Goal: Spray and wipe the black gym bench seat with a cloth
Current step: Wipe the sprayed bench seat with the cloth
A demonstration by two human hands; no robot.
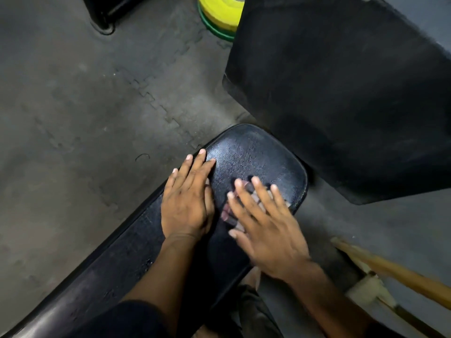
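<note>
From the head camera, two hands, one cloth and one black gym bench seat (256,154) are in view. The seat runs from the lower left up to its rounded far end near the middle, glossy and streaked there. The left hand (188,201) lies flat on the seat's left edge, fingers spread and straight, holding nothing. The right hand (266,223) lies just beside it toward the right edge, fingers splayed, pressing down on the cloth (231,213), a small pale pinkish piece that shows between and under the fingers; this hand is blurred. A second black pad (341,89) stands beyond the seat's far end. On the grey floor (73,106) sits one stack of yellow and green discs (219,15); one wooden handle (395,276) lies at the lower right.
</note>
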